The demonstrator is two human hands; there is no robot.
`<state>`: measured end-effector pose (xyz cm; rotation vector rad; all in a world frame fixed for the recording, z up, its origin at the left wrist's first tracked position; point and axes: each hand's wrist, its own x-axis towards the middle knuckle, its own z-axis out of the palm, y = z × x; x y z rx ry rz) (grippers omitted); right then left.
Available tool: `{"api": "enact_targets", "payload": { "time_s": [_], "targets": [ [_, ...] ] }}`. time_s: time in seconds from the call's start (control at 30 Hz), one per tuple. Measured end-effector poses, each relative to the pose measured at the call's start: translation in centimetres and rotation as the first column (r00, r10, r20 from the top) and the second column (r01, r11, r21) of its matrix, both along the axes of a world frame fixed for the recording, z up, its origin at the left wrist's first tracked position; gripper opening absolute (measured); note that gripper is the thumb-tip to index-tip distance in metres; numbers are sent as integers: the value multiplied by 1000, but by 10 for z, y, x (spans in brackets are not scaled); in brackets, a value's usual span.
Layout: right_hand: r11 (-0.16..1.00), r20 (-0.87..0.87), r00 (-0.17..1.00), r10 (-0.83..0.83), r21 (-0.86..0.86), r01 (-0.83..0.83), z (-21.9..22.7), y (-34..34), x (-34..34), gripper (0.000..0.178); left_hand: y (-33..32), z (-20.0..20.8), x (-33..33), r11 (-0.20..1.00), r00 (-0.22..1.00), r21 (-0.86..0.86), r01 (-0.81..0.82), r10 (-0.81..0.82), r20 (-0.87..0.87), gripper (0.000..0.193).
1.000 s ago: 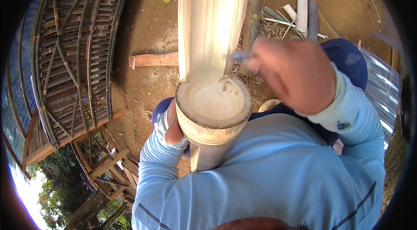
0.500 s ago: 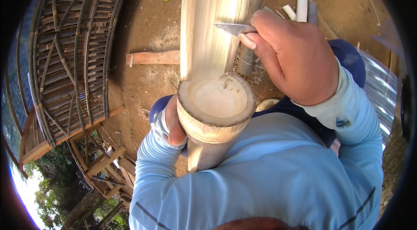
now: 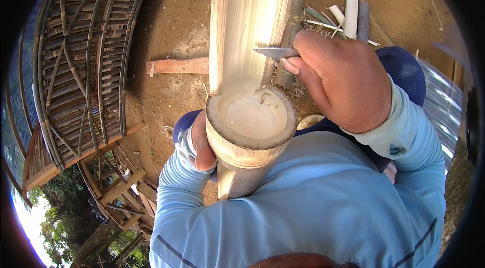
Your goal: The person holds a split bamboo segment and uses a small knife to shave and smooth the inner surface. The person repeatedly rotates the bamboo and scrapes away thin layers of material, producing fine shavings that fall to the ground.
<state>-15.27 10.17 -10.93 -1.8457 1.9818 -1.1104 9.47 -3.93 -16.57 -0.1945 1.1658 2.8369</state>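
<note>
A thick bamboo piece (image 3: 250, 154) stands in front of my body, its round end facing up with a pale closed node inside the rim. From its far side rises a long, split bamboo wall (image 3: 242, 25) with a smooth, pale inner face. My left hand (image 3: 202, 144) grips the bamboo's left side; most of its fingers are hidden behind it. In my right hand (image 3: 348, 78) is a knife, its handle hidden in the closed fist. The short pointed knife blade (image 3: 273, 52) reaches left across the split wall's right edge. A small curled shaving (image 3: 264, 98) lies inside the round end.
Bamboo strips (image 3: 351, 12) lie on the brown dirt floor beyond my right hand. A flat wooden board (image 3: 179, 67) is on the ground to the left. A slatted bamboo structure (image 3: 86, 55) stands far left. Shiny clear sheeting (image 3: 438, 101) is at the right.
My right hand and the knife have come down toward me, lower along the split wall, uncovering more bamboo strips behind. The left hand and the bamboo stay in place.
</note>
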Motion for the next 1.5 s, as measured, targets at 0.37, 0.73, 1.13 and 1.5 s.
{"api": "enact_targets", "payload": {
  "time_s": [0.37,0.73,1.13,1.5],
  "targets": [
    [981,-6,986,166,101,-164,2,4,-1,19,1,-9,-10,1000,969,5,-22,22,-245,137],
    [993,91,989,116,-27,-114,2,1,-24,21,-10,-20,0,1000,973,-3,20,-20,-230,138],
    [998,-103,994,19,-57,-25,6,-7,-7,13,-6,0,8,995,997,-69,-70,71,8,144],
    [869,211,876,435,156,-469,9,-7,-36,24,2,24,-7,922,950,-241,-304,313,-3,146]
  ]
}}
